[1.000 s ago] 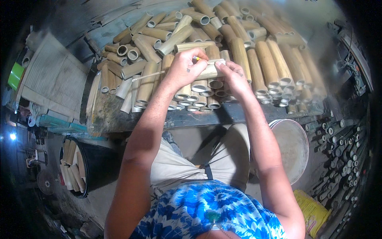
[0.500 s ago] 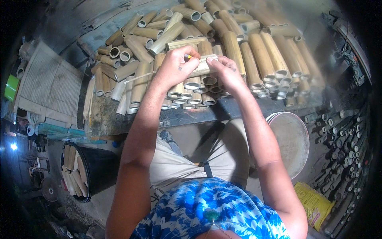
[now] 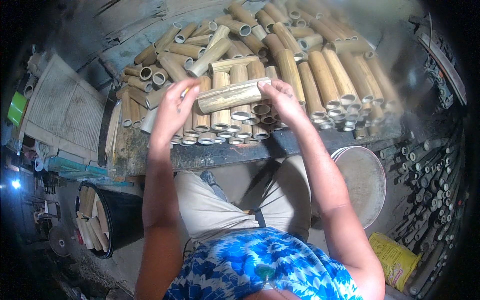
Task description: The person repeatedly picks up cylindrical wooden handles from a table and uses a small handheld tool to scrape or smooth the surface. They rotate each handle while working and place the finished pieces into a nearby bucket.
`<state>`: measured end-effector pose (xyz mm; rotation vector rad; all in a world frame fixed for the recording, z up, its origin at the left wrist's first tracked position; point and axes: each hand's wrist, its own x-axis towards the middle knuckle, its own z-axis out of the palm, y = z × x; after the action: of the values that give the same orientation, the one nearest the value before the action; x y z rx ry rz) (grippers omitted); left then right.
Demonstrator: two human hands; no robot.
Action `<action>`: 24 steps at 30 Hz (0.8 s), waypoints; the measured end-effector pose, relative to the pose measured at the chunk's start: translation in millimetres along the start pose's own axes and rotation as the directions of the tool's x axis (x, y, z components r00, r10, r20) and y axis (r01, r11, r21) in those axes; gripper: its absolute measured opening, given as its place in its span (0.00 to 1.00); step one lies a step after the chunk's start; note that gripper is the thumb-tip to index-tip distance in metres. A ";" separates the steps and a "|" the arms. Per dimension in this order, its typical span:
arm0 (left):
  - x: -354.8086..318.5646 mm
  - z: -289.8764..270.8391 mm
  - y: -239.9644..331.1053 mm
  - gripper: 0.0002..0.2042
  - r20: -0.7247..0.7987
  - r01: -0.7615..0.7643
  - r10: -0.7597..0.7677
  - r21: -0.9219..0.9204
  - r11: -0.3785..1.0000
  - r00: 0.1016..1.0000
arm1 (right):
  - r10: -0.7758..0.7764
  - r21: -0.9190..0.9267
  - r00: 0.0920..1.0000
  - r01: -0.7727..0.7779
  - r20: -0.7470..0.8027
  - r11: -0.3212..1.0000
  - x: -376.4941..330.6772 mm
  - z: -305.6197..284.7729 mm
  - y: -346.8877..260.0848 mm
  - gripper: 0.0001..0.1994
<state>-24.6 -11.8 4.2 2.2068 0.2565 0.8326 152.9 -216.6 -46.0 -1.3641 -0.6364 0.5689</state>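
Between our two hands, a cut bamboo tube (image 3: pixel 233 95) lies crosswise, raised just above the rows of tubes on the bench. Fingers of our right hand (image 3: pixel 284 100) are curled over the tube's right end, thumb beneath, gripping it. Our left hand (image 3: pixel 172 111) sits at the tube's left end with fingers bent and close together; a thin pencil-like stick (image 3: pixel 184 92) pokes up between thumb and forefinger. Whether the left fingertips press the tube end itself, we cannot tell.

Directly under the held tube: a tight row of short bamboo sections (image 3: pixel 235 117), open ends facing us, rings pale. Further back and to the right, a larger stack of longer sections (image 3: pixel 320 70), lying mostly parallel, some tilted across the others. At the left of the heap, looser pieces (image 3: pixel 150 75) point in mixed directions.

All of this rests on a dark workbench (image 3: pixel 280 145), whose front edge runs just above our knees.

Periphery: left of the bench, a woven mat panel (image 3: pixel 65 110). Below it, on the floor, a black bucket (image 3: pixel 117 220) holding bamboo offcuts on end. At our right knee, a round pale basin (image 3: pixel 367 182). Lower right, a yellow sack (image 3: pixel 395 257); beside it, thin bamboo rods (image 3: pixel 425 170) stacked end-on.
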 end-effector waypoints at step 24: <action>-127.9 -67.6 -47.1 0.10 -0.334 0.110 -0.037 0.202 0.973 0.942 | -0.018 0.150 0.908 0.089 -0.420 0.985 -194.5 -130.0 11.1 0.26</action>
<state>-162.5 7.1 -57.2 2.2321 0.6161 1.1783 107.0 -442.9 -85.2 -1.2545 -0.2689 0.2629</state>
